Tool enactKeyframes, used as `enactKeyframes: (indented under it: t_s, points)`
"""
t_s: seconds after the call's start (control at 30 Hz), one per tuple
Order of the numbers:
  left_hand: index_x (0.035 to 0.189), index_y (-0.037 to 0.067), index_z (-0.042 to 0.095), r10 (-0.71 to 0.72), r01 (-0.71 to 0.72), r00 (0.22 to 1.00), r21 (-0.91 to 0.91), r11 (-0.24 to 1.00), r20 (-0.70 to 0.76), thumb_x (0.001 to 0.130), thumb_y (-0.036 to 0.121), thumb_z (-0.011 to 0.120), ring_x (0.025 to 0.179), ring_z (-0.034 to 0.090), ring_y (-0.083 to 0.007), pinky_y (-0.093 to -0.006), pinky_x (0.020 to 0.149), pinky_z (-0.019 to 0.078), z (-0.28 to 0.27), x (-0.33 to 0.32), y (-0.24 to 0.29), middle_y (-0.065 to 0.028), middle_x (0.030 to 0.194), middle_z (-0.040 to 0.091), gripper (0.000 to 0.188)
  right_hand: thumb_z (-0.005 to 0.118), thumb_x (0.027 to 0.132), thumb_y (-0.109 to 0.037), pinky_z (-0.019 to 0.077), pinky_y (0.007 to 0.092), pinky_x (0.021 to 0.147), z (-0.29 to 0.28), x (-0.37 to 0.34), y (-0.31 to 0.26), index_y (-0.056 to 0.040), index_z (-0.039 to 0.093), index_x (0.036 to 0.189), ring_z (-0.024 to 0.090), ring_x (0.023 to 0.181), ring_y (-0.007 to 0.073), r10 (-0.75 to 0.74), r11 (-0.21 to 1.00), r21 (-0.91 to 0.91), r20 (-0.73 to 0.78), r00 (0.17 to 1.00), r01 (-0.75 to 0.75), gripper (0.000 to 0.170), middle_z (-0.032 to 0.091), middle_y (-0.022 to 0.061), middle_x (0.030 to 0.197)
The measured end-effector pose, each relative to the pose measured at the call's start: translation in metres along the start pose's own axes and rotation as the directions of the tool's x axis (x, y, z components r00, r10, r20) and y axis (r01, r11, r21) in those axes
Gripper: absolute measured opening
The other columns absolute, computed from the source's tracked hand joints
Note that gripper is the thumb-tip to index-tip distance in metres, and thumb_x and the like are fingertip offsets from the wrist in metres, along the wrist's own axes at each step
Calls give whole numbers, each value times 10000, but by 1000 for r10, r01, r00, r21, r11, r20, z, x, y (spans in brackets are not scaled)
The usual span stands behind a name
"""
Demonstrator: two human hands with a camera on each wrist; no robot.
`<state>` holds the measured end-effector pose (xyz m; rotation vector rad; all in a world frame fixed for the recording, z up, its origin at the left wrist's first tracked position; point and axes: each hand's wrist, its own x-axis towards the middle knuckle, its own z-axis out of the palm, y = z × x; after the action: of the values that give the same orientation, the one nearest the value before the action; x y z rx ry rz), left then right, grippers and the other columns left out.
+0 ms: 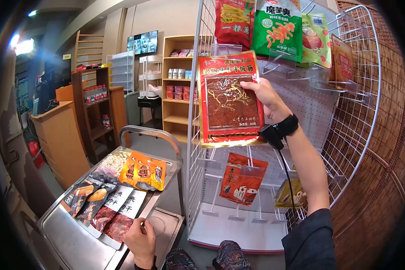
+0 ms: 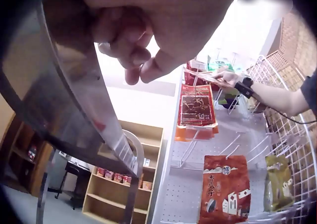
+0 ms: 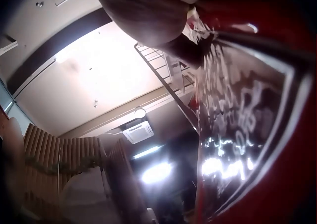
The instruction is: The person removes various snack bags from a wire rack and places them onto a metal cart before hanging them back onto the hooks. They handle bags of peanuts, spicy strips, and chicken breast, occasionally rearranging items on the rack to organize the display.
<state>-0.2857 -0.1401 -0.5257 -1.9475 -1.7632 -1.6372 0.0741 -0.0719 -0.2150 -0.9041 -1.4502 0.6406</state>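
My right hand [image 1: 269, 100] grips a flat red snack packet [image 1: 231, 108] with gold lettering and an animal outline, thumb across its front face, before the wire display rack. The right wrist view has this packet's shiny film [image 3: 237, 120] close up. In the left wrist view a packet of like design [image 2: 196, 107] hangs on the rack below the right hand [image 2: 228, 78]. My left hand [image 1: 140, 240] hovers at the near edge of the metal cart, fingers loosely curled, nothing held. Beside it lie white-and-red jerky pouches [image 1: 121, 220].
The metal cart [image 1: 76, 252] also bears orange pouches [image 1: 144, 171] and dark pouches [image 1: 94, 198]. Green [image 1: 279, 31] and red bags [image 1: 234, 22] hang high on the rack; a red-brown seed bag [image 1: 244, 180] hangs lower on prongs. Wooden shelves [image 1: 175, 119] stand behind.
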Motion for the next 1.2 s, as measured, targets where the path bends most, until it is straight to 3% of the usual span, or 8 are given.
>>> enactKeyframes:
  t_s: [0.53, 0.57, 0.6, 0.73, 0.8, 0.93, 1.07, 1.2]
  points:
    - [761, 40, 597, -169, 167, 968, 27, 986, 185, 770, 102, 646, 477, 497, -240, -373, 482, 359, -9, 9, 7, -75, 528, 494, 80, 610, 902, -188, 454, 324, 852, -13, 36, 82, 15, 579, 1150, 572, 946, 139, -79, 980, -196, -229, 970, 34, 323, 642, 79, 1050]
    - [910, 52, 600, -425, 430, 808, 84, 899, 409, 785, 110, 633, 871, 465, -288, -417, 795, 312, -20, 19, 17, -141, 915, 496, 142, 618, 895, -187, 457, 319, 843, -18, 37, 85, 17, 584, 1141, 575, 935, 135, -97, 977, -208, -207, 973, 53, 322, 645, 78, 1044]
    - [1059, 64, 603, -619, 641, 525, 207, 739, 584, 800, 119, 620, 1266, 433, -335, -460, 1109, 265, -31, 33, 34, -207, 1303, 499, 265, 627, 889, -187, 459, 314, 834, -22, 35, 87, 19, 589, 1132, 578, 924, 130, -107, 972, -226, -186, 977, 64, 321, 649, 77, 1037]
    - [1073, 98, 612, -673, 697, 445, 244, 675, 591, 795, 138, 654, 1261, 453, -293, -421, 1108, 276, -21, 24, 21, -198, 1266, 533, 284, 662, 865, -174, 487, 285, 758, -29, 21, 79, 22, 622, 1082, 589, 837, 107, 11, 909, -410, -151, 989, -72, 295, 658, 55, 969]
    - [785, -1, 606, -189, 208, 940, -39, 977, 283, 772, 60, 624, 475, 459, -162, -297, 468, 342, -8, 9, 11, -76, 569, 500, 65, 686, 848, -180, 494, 286, 733, -25, 14, 73, 48, 637, 1012, 584, 814, 94, 20, 951, -303, -142, 990, -63, 285, 661, 46, 916]
    - [811, -8, 589, -164, 167, 879, 33, 985, 448, 726, 62, 659, 634, 543, -284, -376, 595, 438, -17, 13, 17, -121, 677, 526, 131, 706, 817, -154, 496, 296, 780, -38, 6, 60, 40, 605, 1068, 597, 866, 118, 225, 853, -479, -26, 974, -209, 333, 662, 72, 949]
    - [896, 30, 623, -323, 331, 568, 149, 932, 757, 750, 142, 673, 745, 613, -324, -433, 686, 493, -57, 24, 63, -148, 795, 618, 191, 729, 770, -116, 512, 314, 803, -34, -35, 44, 14, 542, 1110, 645, 922, 196, 369, 804, -385, -276, 888, -454, 409, 666, 113, 1001]
    - [919, 40, 624, -314, 258, 277, 245, 935, 908, 786, 276, 644, 821, 623, -364, -463, 711, 500, -107, 38, 119, -178, 862, 646, 271, 723, 769, -123, 523, 300, 740, -13, -108, -10, 8, 542, 1099, 659, 872, 192, 541, 639, -497, -252, 802, -587, 399, 673, 137, 971]
